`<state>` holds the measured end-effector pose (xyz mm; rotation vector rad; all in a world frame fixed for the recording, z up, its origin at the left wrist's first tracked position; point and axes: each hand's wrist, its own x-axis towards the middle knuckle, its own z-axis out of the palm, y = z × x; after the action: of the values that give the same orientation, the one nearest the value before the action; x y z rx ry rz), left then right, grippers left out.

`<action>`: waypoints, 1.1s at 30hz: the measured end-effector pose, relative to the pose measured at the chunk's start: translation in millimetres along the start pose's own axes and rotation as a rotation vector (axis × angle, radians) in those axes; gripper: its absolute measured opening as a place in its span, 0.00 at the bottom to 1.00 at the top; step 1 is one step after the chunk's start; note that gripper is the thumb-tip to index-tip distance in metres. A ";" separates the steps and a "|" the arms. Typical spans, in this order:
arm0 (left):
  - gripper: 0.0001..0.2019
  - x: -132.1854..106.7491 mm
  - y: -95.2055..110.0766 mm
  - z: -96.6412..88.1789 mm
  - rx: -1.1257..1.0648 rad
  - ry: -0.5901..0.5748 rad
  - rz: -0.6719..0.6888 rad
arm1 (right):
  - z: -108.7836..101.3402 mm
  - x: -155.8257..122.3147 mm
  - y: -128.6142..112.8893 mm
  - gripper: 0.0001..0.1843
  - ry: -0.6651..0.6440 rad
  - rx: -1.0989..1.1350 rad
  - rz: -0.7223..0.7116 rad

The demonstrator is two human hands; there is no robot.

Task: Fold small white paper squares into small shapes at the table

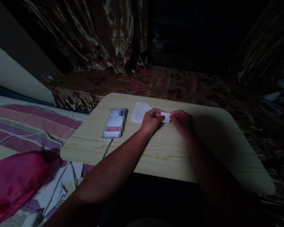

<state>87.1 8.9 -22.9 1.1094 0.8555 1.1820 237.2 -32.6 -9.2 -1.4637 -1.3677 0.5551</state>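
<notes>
A small white piece of paper (166,117) is pinched between both hands, just above the wooden table (170,151). My left hand (152,120) grips its left side, with the thumb lying over the front. At the right edge, my right hand (182,121) pinches it with thumb and fingertips. Behind my left hand, more white paper sheets (140,111) lie on the table, partly covered by that hand. To their left rests a phone (115,123), its screen blurred out, with a cable (107,148) running from its near end.
On the left is a bed with a striped cover (26,121), holding a pink cloth or bag (19,179), papers (53,192) and a white cord. Patterned curtains (104,34) hang beyond the table. A pale object with a cable (272,96) is at far right. The room is dim.
</notes>
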 end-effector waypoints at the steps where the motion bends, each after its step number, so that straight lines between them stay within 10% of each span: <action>1: 0.12 0.0 0.8 0.0 -0.003 0.013 0.014 | 0.4 0.4 0.8 0.13 0.006 0.026 -0.003; 33: 0.21 -5.2 6.8 4.1 0.017 -0.048 0.009 | 2.8 -1.3 -2.3 0.24 -0.111 0.033 -0.026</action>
<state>88.1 3.1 -15.4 1.1520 0.8258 1.1534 233.4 -33.2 -8.7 -1.4038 -1.4552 0.6473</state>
